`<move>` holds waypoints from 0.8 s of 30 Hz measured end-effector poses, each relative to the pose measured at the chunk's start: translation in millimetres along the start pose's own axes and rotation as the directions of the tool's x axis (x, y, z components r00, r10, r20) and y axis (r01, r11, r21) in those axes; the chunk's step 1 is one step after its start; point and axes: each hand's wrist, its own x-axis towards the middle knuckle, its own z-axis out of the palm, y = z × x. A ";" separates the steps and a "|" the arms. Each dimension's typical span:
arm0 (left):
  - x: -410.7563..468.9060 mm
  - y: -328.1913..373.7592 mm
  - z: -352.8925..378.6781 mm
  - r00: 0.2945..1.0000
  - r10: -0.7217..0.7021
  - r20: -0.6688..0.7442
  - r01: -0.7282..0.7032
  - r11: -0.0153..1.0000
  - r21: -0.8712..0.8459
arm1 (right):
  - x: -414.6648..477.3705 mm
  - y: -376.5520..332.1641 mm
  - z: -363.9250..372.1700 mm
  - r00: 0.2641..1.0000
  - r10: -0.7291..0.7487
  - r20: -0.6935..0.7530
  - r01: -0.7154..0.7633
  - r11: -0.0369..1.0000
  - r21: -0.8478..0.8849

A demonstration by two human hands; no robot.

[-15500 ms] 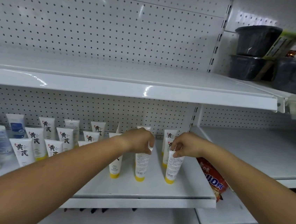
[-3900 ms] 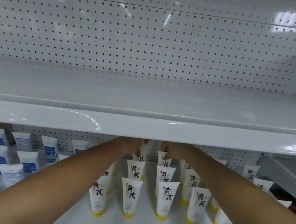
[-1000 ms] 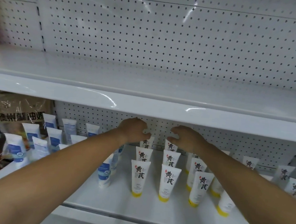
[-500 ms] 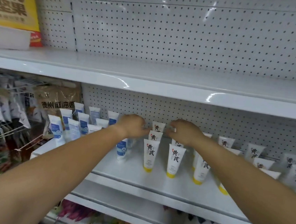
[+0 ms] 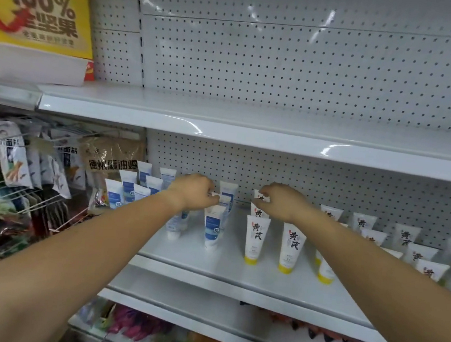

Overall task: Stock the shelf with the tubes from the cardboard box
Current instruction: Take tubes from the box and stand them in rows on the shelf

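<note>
White tubes stand cap-down in rows on the white middle shelf (image 5: 235,280). Blue-labelled tubes (image 5: 212,230) fill the left part, yellow-capped tubes (image 5: 255,241) with black characters the right part. My left hand (image 5: 193,192) reaches in with curled fingers and pinches the top edge of a blue-labelled tube (image 5: 224,198) in the second row. My right hand (image 5: 280,204) pinches the crimped top of a yellow-capped tube (image 5: 260,198) behind the front row. No cardboard box is in view.
A bare upper shelf (image 5: 223,131) juts out just above my hands. A yellow display box (image 5: 38,9) sits at the upper left. Snack packets (image 5: 12,154) hang on wire hooks to the left. Colourful packets (image 5: 146,327) lie on the shelf below.
The view has swung left and pulled back, bringing the blue tubes and the yellow box into sight. My left hand has moved from the yellow-capped tubes to a blue-labelled one.
</note>
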 end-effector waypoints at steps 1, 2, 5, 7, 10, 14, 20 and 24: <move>-0.8 -9.6 -0.2 1.000 0.002 0.001 -0.002 1.000 0.000 | 3.8 -7.9 -0.1 1.000 0.003 -0.004 -0.003 1.000 -0.009; -1.4 -19.9 -1.2 1.000 0.005 0.001 -0.005 1.000 -0.001 | 7.2 -16.2 -0.3 1.000 0.007 -0.006 -0.007 1.000 -0.012; 0.3 -54.7 -5.2 1.000 0.023 0.005 -0.023 1.000 0.004 | 18.2 -42.0 0.9 1.000 0.019 0.002 -0.019 1.000 0.005; 2.8 -75.9 -7.0 1.000 0.028 0.012 -0.028 0.999 0.014 | 27.3 -57.9 4.6 1.000 0.030 0.001 -0.030 0.999 0.014; 7.0 -103.3 -7.5 0.998 0.060 0.028 -0.060 0.998 0.009 | 41.2 -78.4 9.2 0.999 0.042 0.002 -0.042 0.999 0.022; 10.2 -129.5 -8.1 0.994 0.095 0.059 -0.094 0.995 -0.017 | 52.9 -92.7 15.6 0.999 0.052 0.005 -0.052 0.999 0.008; 19.3 -151.1 0.0 0.989 0.099 0.107 -0.096 0.995 -0.040 | 70.1 -92.3 21.6 0.996 0.079 0.029 -0.078 0.997 -0.027; 25.2 -154.0 6.1 0.989 0.106 0.101 -0.099 0.992 -0.075 | 80.3 -89.0 28.2 0.996 0.082 0.041 -0.083 0.997 0.001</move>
